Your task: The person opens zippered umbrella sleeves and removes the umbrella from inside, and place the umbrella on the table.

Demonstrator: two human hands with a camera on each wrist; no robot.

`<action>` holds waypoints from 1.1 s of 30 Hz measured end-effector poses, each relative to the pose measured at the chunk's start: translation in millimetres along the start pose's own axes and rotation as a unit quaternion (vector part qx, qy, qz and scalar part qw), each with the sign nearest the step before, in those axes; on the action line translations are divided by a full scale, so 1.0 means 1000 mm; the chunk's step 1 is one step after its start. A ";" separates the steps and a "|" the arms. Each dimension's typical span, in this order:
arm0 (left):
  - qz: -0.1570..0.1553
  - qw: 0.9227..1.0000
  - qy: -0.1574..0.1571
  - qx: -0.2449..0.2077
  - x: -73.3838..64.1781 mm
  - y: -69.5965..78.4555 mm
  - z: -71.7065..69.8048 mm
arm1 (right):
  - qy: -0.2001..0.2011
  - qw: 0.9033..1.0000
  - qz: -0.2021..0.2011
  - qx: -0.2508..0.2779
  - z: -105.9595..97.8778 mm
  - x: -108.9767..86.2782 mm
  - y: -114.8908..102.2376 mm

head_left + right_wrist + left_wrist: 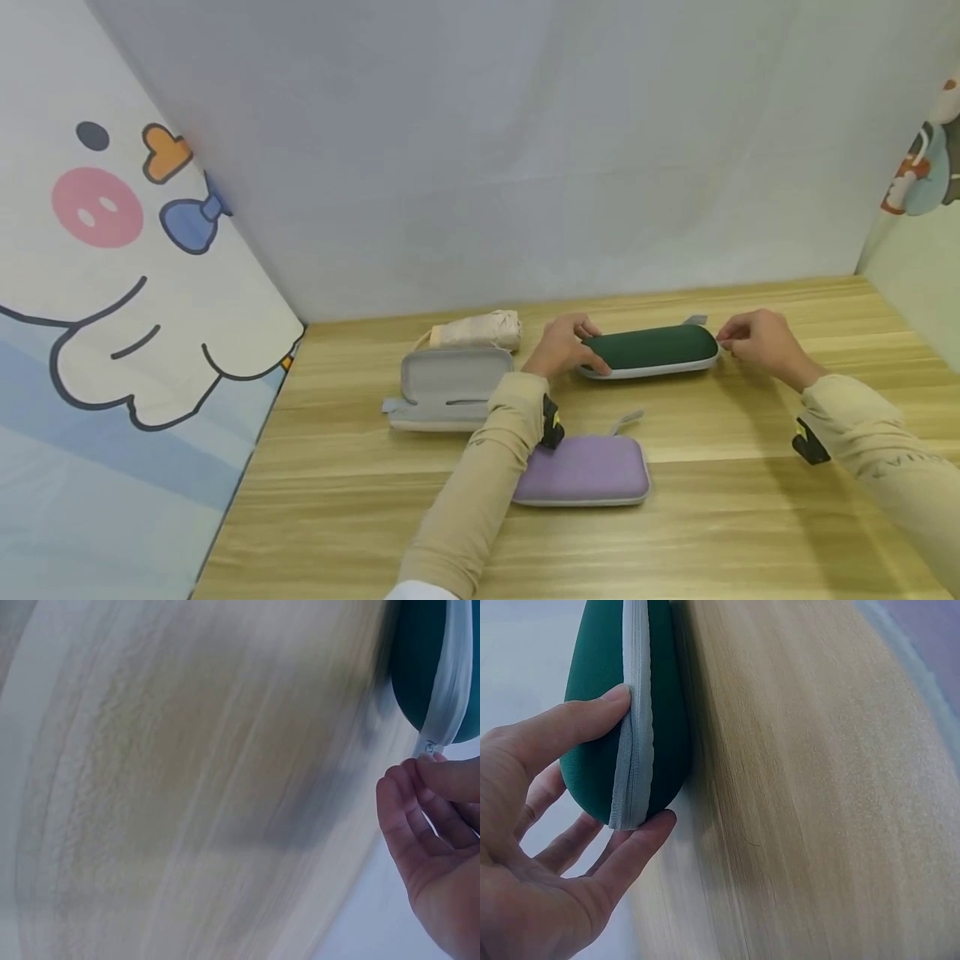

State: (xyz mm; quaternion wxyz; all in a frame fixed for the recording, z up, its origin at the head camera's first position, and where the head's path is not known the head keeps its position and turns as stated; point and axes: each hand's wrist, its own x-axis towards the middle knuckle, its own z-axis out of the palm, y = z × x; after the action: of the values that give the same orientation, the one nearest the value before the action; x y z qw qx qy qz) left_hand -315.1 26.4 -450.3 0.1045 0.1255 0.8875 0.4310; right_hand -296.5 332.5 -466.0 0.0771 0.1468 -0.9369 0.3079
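A green case (652, 348) lies lid-down at the back right of the wooden tabletop (337, 533), steadied at both ends.
Its lid sits flush and the zip seam seen from the left wrist looks closed; the far side is hidden, so it is hard to say whether any zip is left to run. The purple case (588, 473) lies shut nearer the front, the grey case (453, 373) open. The green one is long, smooth and round-ended, banded in white. The left hand (562, 343) grips one end — thumb on the white zip (636, 750) — while the right hand (763, 340) pinches a small pale tab (429, 747) at the other.
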 end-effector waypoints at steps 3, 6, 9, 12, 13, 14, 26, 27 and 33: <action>-0.005 1.000 -0.001 0.003 0.000 -0.002 0.003 | 0.000 1.000 -0.002 -0.006 0.002 -0.004 0.001; -0.005 1.000 -0.001 0.004 0.000 -0.003 0.005 | 0.006 1.000 -0.001 -0.011 0.003 -0.007 0.002; -0.006 1.000 -0.002 0.000 0.000 -0.003 0.006 | 0.009 1.000 0.003 -0.011 0.003 -0.008 0.003; -0.007 1.000 -0.003 -0.003 0.000 -0.003 0.007 | 0.006 1.000 0.008 -0.009 0.003 -0.010 0.003; -0.007 1.000 -0.003 -0.004 0.000 -0.004 0.007 | 0.004 1.000 0.010 -0.007 0.003 -0.010 0.003; -0.006 1.000 -0.003 -0.004 0.000 -0.004 0.007 | 0.002 1.000 0.013 -0.006 0.003 -0.011 0.003; 0.000 1.000 -0.001 -0.006 0.002 -0.005 0.004 | 0.003 1.000 0.020 0.006 0.003 -0.011 0.002; 0.000 1.000 -0.001 -0.005 0.003 -0.005 0.004 | 0.004 1.000 0.021 0.006 0.003 -0.011 0.002; -0.002 1.000 -0.001 -0.002 0.005 -0.003 0.001 | 0.012 1.000 0.019 0.012 0.003 -0.009 0.003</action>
State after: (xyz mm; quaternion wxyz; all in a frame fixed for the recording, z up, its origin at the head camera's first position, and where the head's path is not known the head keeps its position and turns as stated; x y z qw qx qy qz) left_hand -320.0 27.0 -454.2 0.1060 0.1241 0.8868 0.4324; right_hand -288.8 335.6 -472.4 0.0804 0.1268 -0.9348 0.3219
